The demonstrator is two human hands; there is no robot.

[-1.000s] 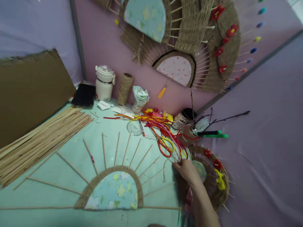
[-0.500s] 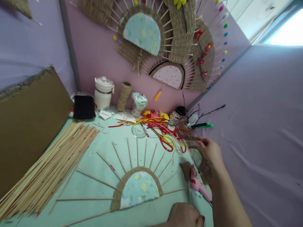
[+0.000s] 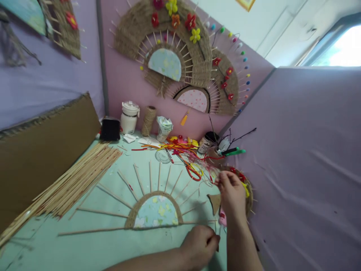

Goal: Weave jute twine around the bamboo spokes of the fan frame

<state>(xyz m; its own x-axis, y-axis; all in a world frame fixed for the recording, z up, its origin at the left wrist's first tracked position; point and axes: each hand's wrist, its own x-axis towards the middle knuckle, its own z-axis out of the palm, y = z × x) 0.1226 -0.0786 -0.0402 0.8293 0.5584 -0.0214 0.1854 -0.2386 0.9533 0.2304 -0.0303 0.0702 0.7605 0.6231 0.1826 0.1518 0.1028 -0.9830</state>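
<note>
My left hand (image 3: 199, 246) is curled closed over the front right of the table, below the half-round piece; what it holds, if anything, is hidden. My right hand (image 3: 232, 190) pinches something thin and clear, blurred, above the right side. The half-round piece (image 3: 158, 211) has a floral centre, a brown rim and thin sticks fanned outward, and lies flat on the table. A pink glue gun (image 3: 222, 217) is partly hidden beside my right forearm. Next to it lies a brown scrap (image 3: 214, 203).
Many loose sticks (image 3: 81, 180) lie left, near a cardboard sheet (image 3: 47, 154). Along the back stand a white jar (image 3: 129, 118), a twine spool (image 3: 149, 121) and a pen holder (image 3: 216, 152). Scissors (image 3: 193, 174) and coloured stems (image 3: 180, 146) lie right of centre. Woven fans (image 3: 201, 49) hang behind.
The view has shifted. My right hand has moved left and away from the decorated piece at the right edge, with something clear now at its fingertips. My left hand shows more fully, with its forearm.
</note>
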